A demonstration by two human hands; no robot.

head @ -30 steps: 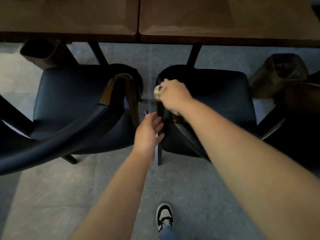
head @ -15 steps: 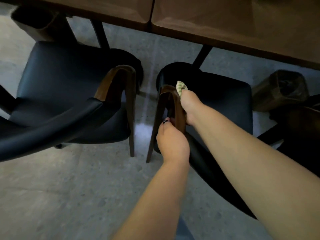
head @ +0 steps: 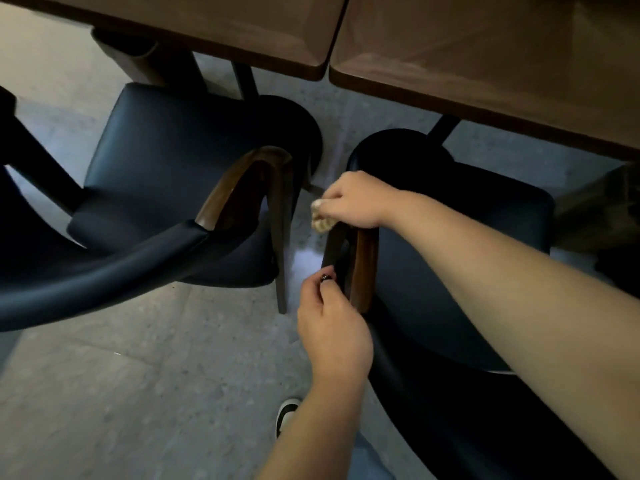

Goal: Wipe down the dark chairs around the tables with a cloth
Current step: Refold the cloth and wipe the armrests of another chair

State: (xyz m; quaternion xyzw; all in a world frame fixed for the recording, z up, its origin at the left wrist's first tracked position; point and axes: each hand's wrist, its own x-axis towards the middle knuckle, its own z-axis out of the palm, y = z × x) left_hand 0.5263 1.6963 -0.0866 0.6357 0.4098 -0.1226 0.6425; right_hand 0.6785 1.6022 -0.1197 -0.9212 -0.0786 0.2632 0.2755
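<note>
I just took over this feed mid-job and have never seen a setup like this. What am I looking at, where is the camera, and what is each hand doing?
There is no machine here: these are a person's two bare arms, filmed by one wide-angle camera worn on their head, looking forward and down. Below are two dark padded chairs pushed toward two brown tables on a grey floor. The right hand holds a small pale cloth at the top of the wooden armrest of the right chair. The left hand grips that same armrest lower down, seemingly to steady it. The left chair is not being touched. A shoe shows at the bottom.
</note>
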